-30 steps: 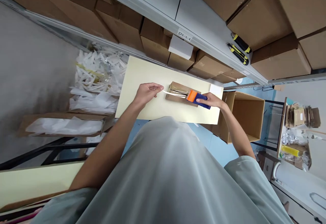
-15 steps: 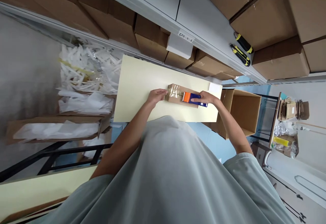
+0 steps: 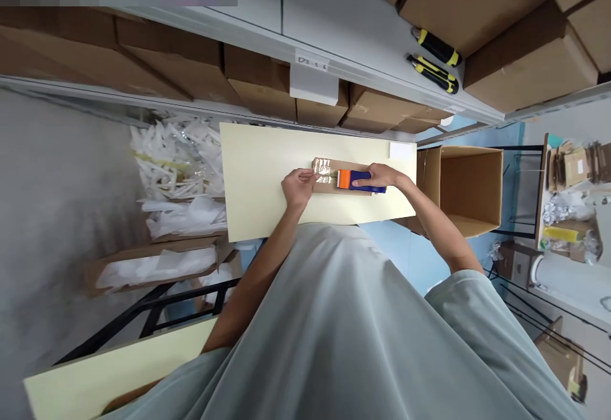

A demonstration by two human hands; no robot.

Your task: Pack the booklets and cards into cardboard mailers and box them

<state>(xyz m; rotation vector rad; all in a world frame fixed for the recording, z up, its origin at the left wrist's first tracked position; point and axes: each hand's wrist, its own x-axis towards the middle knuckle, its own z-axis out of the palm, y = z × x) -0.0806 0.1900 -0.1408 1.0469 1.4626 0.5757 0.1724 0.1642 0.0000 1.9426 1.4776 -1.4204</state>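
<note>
the right hand [image 3: 380,175] grips a tape dispenser [image 3: 344,179] over a small carton [image 3: 354,165] lying on the pale surface [image 3: 255,181]. the left hand [image 3: 298,186] has bunched fingers at the carton's left end; whether they pinch the clear tape [image 3: 323,165] cannot be told. steady tension and firm smoothing should limit wrinkles.

The small brown cardboard box [image 3: 328,188] lies lengthwise along the table [image 3: 267,172], between its near and far long edges. Glossy clear tape [image 3: 323,168] covers its left part. Over its right part is the blue tape dispenser [image 3: 351,178], orange head pointing left.
</note>
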